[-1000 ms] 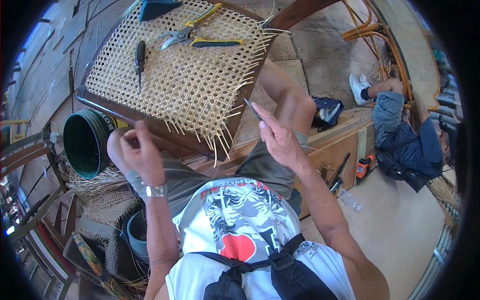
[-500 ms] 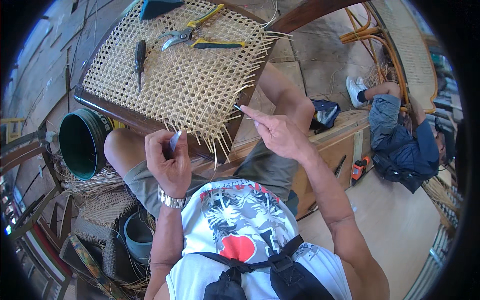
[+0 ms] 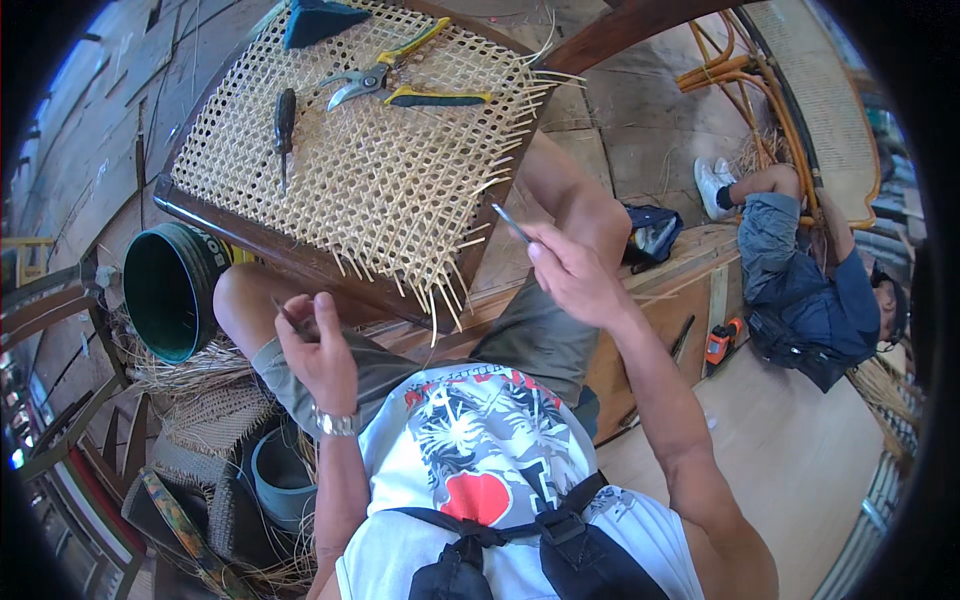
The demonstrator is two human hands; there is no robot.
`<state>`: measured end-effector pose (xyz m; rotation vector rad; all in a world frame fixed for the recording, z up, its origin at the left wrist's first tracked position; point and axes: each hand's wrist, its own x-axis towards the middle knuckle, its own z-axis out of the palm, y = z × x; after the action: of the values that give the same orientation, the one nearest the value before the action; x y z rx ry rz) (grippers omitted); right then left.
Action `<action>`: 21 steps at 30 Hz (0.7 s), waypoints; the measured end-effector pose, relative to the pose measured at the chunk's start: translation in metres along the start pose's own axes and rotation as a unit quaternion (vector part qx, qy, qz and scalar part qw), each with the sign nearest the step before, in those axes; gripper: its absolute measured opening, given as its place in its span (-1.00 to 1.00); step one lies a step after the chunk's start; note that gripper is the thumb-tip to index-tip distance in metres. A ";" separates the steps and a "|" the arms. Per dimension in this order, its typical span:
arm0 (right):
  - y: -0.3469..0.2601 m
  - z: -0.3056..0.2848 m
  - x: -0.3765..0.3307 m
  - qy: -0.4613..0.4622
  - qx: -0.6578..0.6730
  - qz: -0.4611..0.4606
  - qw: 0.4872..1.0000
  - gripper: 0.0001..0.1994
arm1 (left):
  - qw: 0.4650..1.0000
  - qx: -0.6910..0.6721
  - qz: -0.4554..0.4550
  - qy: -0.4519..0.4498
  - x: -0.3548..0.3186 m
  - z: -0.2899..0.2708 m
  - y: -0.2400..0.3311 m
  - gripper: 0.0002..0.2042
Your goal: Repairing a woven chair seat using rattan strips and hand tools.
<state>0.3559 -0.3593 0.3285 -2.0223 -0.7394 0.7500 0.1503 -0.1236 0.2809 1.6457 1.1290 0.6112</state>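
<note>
Wooden planks and scattered cane scraps make up the floor of a workshop, where a dark wooden chair frame [image 3: 250, 238] rests across the person's knees. Its woven cane seat [image 3: 370, 170] is pale straw in colour, an open lattice of small holes, with loose strand ends sticking out like bristles along the near and right edges. On the weave near the far edge lie yellow-handled pruning shears [image 3: 400, 80], a dark-handled awl [image 3: 285, 120] toward the left edge, and a blue block [image 3: 320, 18] at the far corner. The right hand [image 3: 575, 275], off the seat's right edge, pinches a thin dark tool [image 3: 510, 222] between fingertips. The left hand [image 3: 318, 345], just below the near edge, is curled with fingers pressed on something thin; what it is cannot be told. A green bucket [image 3: 165, 290] stands left of the frame. Another person in blue [image 3: 800, 290] sits well apart on the right.
</note>
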 end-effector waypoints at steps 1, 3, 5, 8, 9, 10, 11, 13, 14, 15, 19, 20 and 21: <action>-0.008 0.002 -0.013 -0.026 0.135 0.182 0.974 -0.69 | 1.000 -0.002 0.022 -0.007 -0.005 -0.001 0.008 -0.75; -0.020 0.022 -0.029 -0.007 0.209 0.183 0.961 -0.72 | 0.984 -0.078 0.007 -0.163 -0.020 0.002 0.025 -0.80; -0.022 0.043 -0.037 -0.018 0.287 0.131 0.949 -0.73 | 0.962 -0.050 0.018 -0.267 -0.030 0.010 0.037 -0.87; -0.004 0.056 -0.036 0.027 0.284 0.143 0.948 -0.74 | 0.960 -0.016 0.066 -0.272 -0.035 0.022 0.045 -0.90; 0.003 0.055 -0.034 0.050 0.280 0.197 0.938 -0.73 | 0.962 -0.016 0.081 -0.260 -0.034 0.024 0.046 -0.89; 0.010 0.051 -0.033 0.082 0.306 0.193 0.929 -0.73 | 0.963 -0.010 0.060 -0.261 -0.034 0.025 0.048 -0.90; 0.015 0.047 -0.036 0.106 0.377 0.221 0.893 -0.73 | 0.958 -0.029 0.070 -0.278 -0.036 0.026 0.048 -0.84; 0.019 0.042 -0.041 0.151 0.510 0.223 0.817 -0.76 | 0.936 0.054 0.110 -0.330 -0.041 0.028 0.050 -0.71; 0.018 0.042 -0.043 0.153 0.513 0.234 0.812 -0.76 | 0.912 0.077 0.217 -0.340 -0.043 0.031 0.050 -0.57; 0.014 0.045 -0.044 0.174 0.556 0.244 0.776 -0.76 | 0.906 0.058 0.195 -0.371 -0.047 0.033 0.053 -0.52; -0.001 0.062 -0.018 0.174 0.474 0.209 0.837 -0.77 | 0.888 0.043 0.262 -0.375 -0.033 0.045 0.068 -0.51; -0.003 0.066 -0.007 0.180 0.362 0.158 0.901 -0.81 | 0.907 0.081 0.254 -0.326 -0.017 0.044 0.071 -0.55; -0.007 0.069 0.007 0.169 0.374 0.105 0.906 -0.81 | 0.920 0.112 0.249 -0.279 0.001 0.042 0.076 -0.59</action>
<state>0.3086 -0.3170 0.3001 -1.4621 0.0000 0.6441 0.2140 -0.1457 0.3352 2.1485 0.3654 0.2857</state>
